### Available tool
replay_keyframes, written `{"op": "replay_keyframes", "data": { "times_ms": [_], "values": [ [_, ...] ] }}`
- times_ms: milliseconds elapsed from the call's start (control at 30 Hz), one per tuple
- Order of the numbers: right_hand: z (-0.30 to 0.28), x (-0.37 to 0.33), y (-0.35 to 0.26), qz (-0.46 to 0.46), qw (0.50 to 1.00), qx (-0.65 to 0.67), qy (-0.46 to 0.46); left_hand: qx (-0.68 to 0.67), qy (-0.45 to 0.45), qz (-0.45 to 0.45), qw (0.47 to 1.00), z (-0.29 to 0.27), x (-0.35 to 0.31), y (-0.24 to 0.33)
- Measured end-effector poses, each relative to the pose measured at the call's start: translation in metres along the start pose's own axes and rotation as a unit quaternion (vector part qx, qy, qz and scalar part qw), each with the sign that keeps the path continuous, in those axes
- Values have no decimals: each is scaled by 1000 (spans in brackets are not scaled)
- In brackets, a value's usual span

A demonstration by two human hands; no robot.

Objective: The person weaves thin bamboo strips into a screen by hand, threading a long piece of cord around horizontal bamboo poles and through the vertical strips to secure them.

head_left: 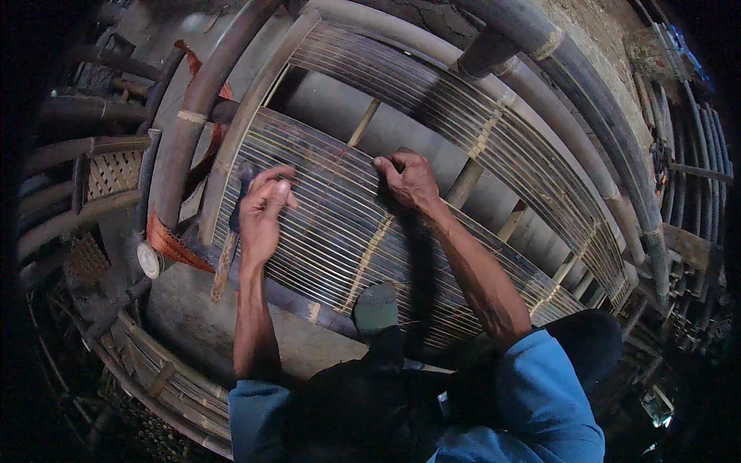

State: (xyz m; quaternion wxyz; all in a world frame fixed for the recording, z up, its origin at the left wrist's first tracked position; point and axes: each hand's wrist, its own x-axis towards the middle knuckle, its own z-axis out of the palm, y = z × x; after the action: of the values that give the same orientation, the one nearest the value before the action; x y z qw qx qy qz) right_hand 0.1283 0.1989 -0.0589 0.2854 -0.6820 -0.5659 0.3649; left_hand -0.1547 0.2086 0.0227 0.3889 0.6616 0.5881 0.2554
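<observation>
A panel of thin bamboo slats point(309, 224) stretches across a bamboo frame below my hands. Over its left side my left hand point(262, 212) is raised with half-curled fingers apart; nothing shows clearly in it. Partly behind that hand lies a hammer-like tool point(225, 266) with a worn wooden handle. My right hand point(411, 179) is closed at the panel's far edge, thumb pressed to the curled fingers. Whatever is inside that grip is hidden. Pale bindings point(369, 251) cross the slats.
Thick bamboo poles point(202, 96) frame the left and a second slatted panel point(432, 92) spans the far side, with a gap between panels. Reddish strapping point(176, 245) wraps a left joint. A greenish shoe point(376, 307) rests by the near edge. Bamboo poles point(698, 147) are stacked right.
</observation>
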Motion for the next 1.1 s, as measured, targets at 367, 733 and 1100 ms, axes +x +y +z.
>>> {"op": "replay_keyframes", "data": {
  "times_ms": [367,733,1100],
  "values": [
    [-8,-13,6,-48,997,50,34,-555,58,-122,821,-61,62,-47],
    [-262,-110,-8,-99,860,-363,-344,222,216,219,925,115,-83,60],
    [-256,-253,184,176,978,-77,-77,115,-39,348,930,311,-132,82]
  ]
}}
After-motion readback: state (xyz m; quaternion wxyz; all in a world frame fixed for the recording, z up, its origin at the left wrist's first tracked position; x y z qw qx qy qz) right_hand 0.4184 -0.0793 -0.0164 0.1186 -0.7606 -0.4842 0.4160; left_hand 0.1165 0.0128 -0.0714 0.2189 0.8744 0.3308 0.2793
